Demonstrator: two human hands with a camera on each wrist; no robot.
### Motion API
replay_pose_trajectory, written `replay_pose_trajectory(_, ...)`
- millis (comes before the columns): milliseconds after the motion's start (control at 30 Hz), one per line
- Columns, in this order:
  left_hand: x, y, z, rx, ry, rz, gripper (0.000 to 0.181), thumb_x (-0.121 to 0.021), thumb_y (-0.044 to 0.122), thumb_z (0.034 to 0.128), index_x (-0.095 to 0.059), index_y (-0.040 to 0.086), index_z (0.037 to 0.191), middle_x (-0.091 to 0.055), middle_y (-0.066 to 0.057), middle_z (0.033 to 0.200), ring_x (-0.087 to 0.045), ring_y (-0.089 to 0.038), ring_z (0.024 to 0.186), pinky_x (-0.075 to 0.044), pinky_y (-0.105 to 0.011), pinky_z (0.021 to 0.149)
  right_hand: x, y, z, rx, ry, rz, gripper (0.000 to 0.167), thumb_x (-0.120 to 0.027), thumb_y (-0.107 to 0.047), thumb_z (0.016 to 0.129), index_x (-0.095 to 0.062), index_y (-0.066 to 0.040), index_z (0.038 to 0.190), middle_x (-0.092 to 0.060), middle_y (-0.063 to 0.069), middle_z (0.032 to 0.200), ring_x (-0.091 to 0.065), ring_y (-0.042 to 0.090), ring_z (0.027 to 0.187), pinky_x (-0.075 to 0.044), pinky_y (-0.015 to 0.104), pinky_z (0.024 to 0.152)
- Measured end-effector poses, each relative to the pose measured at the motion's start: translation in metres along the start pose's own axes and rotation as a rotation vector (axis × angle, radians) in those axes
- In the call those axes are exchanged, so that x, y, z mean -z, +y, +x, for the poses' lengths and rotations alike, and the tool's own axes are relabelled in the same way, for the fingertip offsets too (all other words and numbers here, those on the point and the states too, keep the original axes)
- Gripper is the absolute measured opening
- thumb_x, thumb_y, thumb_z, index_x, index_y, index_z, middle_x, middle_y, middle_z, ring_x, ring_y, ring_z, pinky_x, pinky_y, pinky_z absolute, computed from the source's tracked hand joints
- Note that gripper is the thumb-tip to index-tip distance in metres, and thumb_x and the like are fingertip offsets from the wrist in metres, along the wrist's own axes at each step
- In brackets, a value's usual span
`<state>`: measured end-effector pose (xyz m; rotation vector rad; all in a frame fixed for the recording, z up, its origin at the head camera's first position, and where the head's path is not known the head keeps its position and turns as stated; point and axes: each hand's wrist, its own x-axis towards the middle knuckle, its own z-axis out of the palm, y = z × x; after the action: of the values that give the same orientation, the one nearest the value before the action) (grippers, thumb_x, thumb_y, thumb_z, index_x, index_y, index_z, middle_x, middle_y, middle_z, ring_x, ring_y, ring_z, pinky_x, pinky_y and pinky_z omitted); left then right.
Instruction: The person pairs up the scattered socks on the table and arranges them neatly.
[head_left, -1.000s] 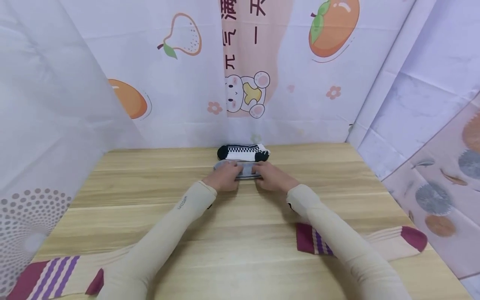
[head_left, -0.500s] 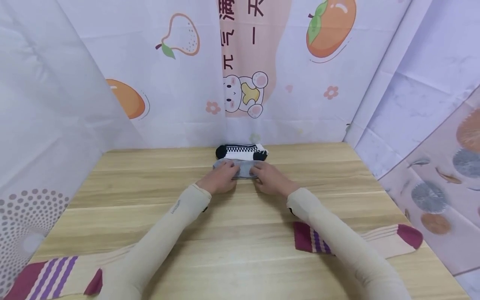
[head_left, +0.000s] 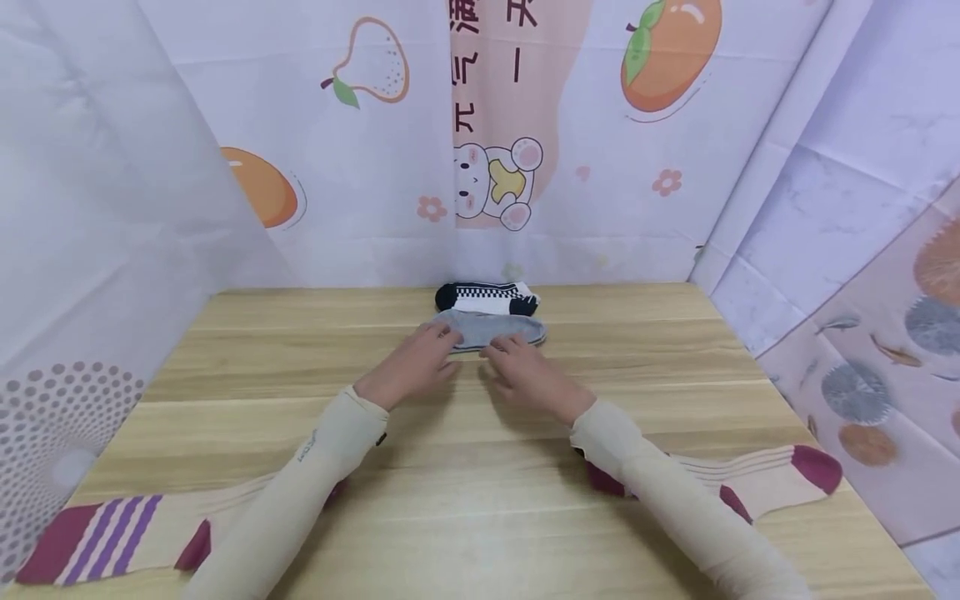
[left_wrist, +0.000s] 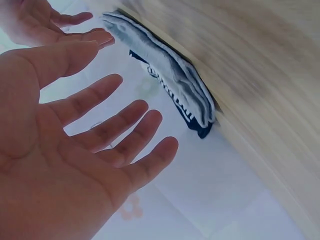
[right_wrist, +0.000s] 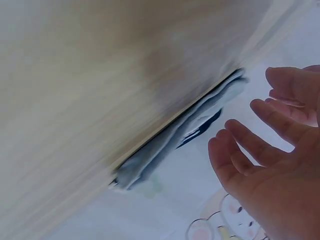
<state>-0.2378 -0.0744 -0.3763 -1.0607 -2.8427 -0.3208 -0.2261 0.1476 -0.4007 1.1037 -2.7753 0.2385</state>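
Note:
A grey-blue sock (head_left: 487, 328), laid flat and apparently doubled, lies near the back of the wooden table. Right behind it is a black and white checkered sock (head_left: 483, 300). My left hand (head_left: 412, 360) hovers just in front of the grey sock's left part, its fingers spread and relaxed in the left wrist view. Facing it, my right hand (head_left: 528, 373) is off the sock's front edge, fingers loosely bent and holding nothing. Both wrist views show a gap between the hands and the grey sock (left_wrist: 165, 62).
A cream sock with maroon and purple bands (head_left: 142, 533) lies at the front left, partly under the left sleeve. Its likeness (head_left: 772, 475) lies at the right, partly behind the right sleeve. A printed curtain (head_left: 337, 208) hangs along the table's back edge.
Both hands have let go of the grey sock and drawn back towards the body, the left also outwards. More of the grey sock shows, lying flat in its place.

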Motion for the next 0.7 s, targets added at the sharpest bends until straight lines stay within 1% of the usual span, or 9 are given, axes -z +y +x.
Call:
replay_pose_trajectory(133,0.001,-0.003,-0.022,-0.008,0.059,0.042,0.03,-0.065,0.012,0.0935,-0.061,-0.001,0.12,-0.061,-0.019,0.117,-0.058,-0.037,0.108,-0.047,-0.048,0.095,0.0,-0.019,0.003,0.032,-0.006,0.021,0.04,-0.07,-0.012,0.091,-0.059,-0.003,0.128,-0.06,0.014,0.124,-0.054,0.033,0.116,-0.043,0.044,0.102)
replay_pose_trajectory(233,0.002,-0.007,-0.041,0.008,0.089,0.051,0.031,-0.067,0.012,0.0921,-0.062,-0.001,0.12,-0.061,-0.019,0.118,-0.058,-0.037,0.108,-0.049,-0.049,0.092,0.0,-0.034,0.007,0.062,0.0,0.031,0.042,-0.07,-0.013,0.091,-0.059,-0.004,0.129,-0.061,0.012,0.124,-0.054,0.03,0.116,-0.043,0.042,0.102)
replay_pose_trajectory(333,0.005,-0.01,-0.062,0.045,0.09,0.044,0.034,-0.068,0.013,0.092,-0.061,-0.001,0.121,-0.06,-0.02,0.12,-0.058,-0.038,0.11,-0.05,-0.051,0.09,-0.001,-0.047,0.01,0.075,-0.006,0.038,0.041,-0.07,-0.015,0.091,-0.059,-0.006,0.13,-0.061,0.01,0.124,-0.055,0.028,0.114,-0.043,0.04,0.101)
replay_pose_trajectory(500,0.013,-0.016,-0.093,0.111,0.09,0.056,0.033,-0.068,0.012,0.0929,-0.061,-0.002,0.122,-0.06,-0.022,0.121,-0.058,-0.041,0.112,-0.048,-0.053,0.094,-0.002,-0.07,0.018,0.095,-0.008,0.058,0.039,-0.068,-0.017,0.092,-0.059,-0.007,0.13,-0.062,0.009,0.124,-0.056,0.027,0.115,-0.046,0.04,0.098)
replay_pose_trajectory(600,0.015,-0.021,-0.111,0.128,0.101,0.047,0.031,-0.068,0.011,0.0926,-0.06,-0.003,0.12,-0.061,-0.022,0.118,-0.058,-0.04,0.11,-0.048,-0.052,0.094,-0.004,-0.084,0.023,0.119,0.003,0.059,0.04,-0.068,-0.018,0.093,-0.059,-0.006,0.13,-0.063,0.009,0.123,-0.057,0.026,0.116,-0.046,0.04,0.099)
replay_pose_trajectory(700,0.016,-0.027,-0.128,0.158,0.107,0.017,0.032,-0.069,0.009,0.0916,-0.06,-0.003,0.12,-0.061,-0.022,0.119,-0.058,-0.041,0.112,-0.048,-0.054,0.094,-0.006,-0.099,0.029,0.153,0.001,0.048,0.04,-0.067,-0.019,0.094,-0.059,-0.006,0.131,-0.063,0.009,0.124,-0.056,0.025,0.118,-0.044,0.04,0.102)
